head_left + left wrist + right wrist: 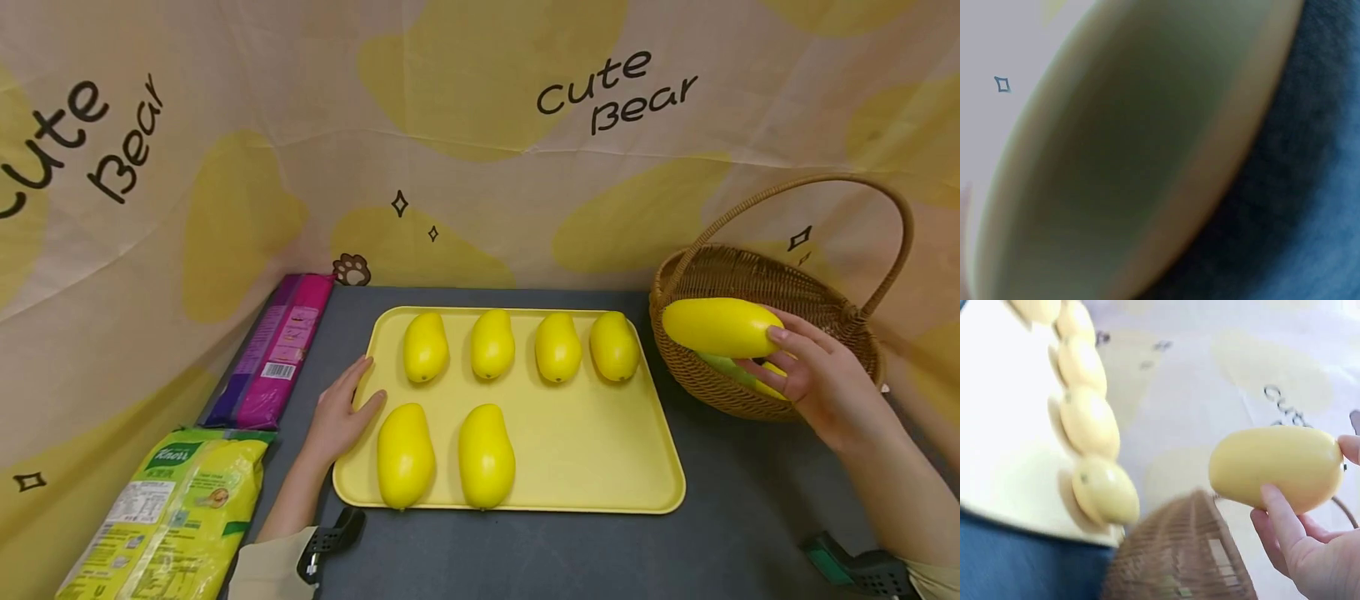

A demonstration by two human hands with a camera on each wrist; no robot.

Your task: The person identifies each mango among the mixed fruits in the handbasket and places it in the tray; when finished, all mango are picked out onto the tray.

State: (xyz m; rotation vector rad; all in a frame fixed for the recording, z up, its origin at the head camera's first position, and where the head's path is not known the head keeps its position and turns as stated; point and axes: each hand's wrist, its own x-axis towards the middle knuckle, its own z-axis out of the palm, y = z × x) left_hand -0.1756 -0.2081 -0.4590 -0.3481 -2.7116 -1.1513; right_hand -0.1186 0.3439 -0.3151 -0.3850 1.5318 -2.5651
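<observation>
Above the front of a wicker basket (750,267), my right hand (828,379) grips a yellow mango (716,327) by its end, thumb and fingers around it. The right wrist view shows the same mango (1275,464) held sideways. At the left edge of a yellow tray (585,450), my left hand (341,421) rests with fingers extended over the rim. Several mangoes (425,347) stand in a back row on the tray, and two more, a left one (406,457) and a right one (487,457), lie in front. The left wrist view is mostly blocked by a blurred close surface.
Inside the basket some yellow and green produce (731,368) shows partly behind my hand. Its tall handle (832,177) arches above. Left of the tray lie a purple-pink packet (281,350) and a green-yellow Knorr bag (172,508). A printed cloth hangs behind the dark tabletop.
</observation>
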